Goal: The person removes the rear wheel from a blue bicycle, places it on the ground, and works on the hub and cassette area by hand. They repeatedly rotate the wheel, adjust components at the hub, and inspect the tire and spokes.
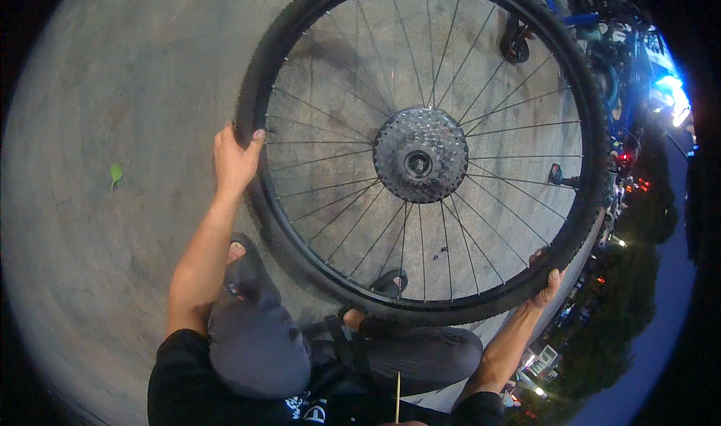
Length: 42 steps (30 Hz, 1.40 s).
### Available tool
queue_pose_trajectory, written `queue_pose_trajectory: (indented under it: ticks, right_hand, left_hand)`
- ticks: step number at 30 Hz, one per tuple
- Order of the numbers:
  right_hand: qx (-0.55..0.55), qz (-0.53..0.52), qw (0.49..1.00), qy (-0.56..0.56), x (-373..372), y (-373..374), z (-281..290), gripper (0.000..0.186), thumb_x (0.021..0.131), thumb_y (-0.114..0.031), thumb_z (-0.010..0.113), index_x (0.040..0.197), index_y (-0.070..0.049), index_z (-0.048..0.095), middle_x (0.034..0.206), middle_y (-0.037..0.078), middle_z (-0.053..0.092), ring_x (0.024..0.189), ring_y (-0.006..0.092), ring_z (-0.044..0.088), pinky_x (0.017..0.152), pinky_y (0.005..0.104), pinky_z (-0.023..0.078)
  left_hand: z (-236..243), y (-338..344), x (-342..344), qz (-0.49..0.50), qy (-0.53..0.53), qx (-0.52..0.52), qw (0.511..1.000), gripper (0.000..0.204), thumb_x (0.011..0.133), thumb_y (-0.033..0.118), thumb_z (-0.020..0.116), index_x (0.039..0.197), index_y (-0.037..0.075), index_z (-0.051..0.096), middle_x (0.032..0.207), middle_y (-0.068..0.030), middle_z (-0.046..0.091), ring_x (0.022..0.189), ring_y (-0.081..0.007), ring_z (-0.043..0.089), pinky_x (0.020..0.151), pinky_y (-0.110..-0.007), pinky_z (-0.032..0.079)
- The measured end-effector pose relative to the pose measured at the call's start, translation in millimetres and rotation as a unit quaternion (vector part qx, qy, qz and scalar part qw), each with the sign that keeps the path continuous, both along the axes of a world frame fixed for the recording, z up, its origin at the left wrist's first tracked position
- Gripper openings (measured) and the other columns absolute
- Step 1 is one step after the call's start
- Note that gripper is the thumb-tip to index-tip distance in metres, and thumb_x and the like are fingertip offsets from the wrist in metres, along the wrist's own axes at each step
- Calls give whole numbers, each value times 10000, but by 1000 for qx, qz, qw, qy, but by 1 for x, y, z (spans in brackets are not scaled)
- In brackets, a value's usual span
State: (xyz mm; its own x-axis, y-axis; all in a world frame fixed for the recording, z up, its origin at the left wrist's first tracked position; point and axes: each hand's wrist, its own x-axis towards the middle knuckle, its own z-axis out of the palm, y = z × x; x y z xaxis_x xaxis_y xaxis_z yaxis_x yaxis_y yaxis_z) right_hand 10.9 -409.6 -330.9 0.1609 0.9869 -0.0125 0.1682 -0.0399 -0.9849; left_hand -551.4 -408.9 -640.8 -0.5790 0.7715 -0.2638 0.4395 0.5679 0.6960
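While the wheel (420,152) is already off the bike (601,43), both hands, left (234,159) and right (547,287), are gripping its tyre (300,253), carrying unfinished.

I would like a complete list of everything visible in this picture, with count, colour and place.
Spoked bicycle wheel with black tyre: one, black and silver, centre, held up.
Toothed metal gear cluster: one, grey, at the wheel's hub.
Small leaf: one, green, on the ground at left.
Concrete ground: grey, all around.
Blue bicycle frame: one, upper right, partly hidden.
Black sandals: two, under the wheel.
Left hand: grips the tyre's left side.
Right hand: grips the tyre's lower right.
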Motion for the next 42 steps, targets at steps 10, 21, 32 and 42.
queue_pose_trajectory:
  ticks: [10, 21, 32, 42]
  right_hand:
    - [-7, 13, 1000, 4, -12, 0, 1, 642, 845, -302, 723, 1338, -16, 428, 1094, 187, 584, 959, 285, 621, 812, 384, 552]
    - [-27, 3, 1000, 6, -6, -2, 2, 612, 849, -294, 710, 1319, -11, 440, 1098, 184, 591, 961, 273, 624, 812, 373, 551]
    - [-69, -2, 997, 19, 3, 0, -5, 573, 866, -264, 696, 1322, -2, 470, 1154, 166, 589, 1009, 262, 615, 851, 407, 535]
    - [-96, -51, 994, 5, 2, -1, -12, 656, 836, -302, 703, 1368, -35, 426, 1191, 181, 580, 1001, 266, 628, 833, 390, 564]
  left_hand:
    - [4, 11, 9, 24, 6, -49, 999, 838, 824, 516, 712, 1376, -55, 445, 1303, -281, 515, 1232, -435, 491, 1031, -500, 399]
    - [2, 8, 9, 39, 1, -22, 999, 814, 817, 464, 734, 1393, -27, 432, 1318, -248, 501, 1239, -412, 479, 1037, -498, 396]
    - [7, 3, 4, 47, 17, 39, 998, 758, 822, 391, 745, 1376, -30, 445, 1330, -248, 501, 1235, -422, 468, 1055, -491, 368]
    - [7, 0, 4, 51, 47, 49, 996, 679, 848, 320, 735, 1362, -29, 461, 1280, -245, 526, 1205, -402, 501, 1036, -472, 384]
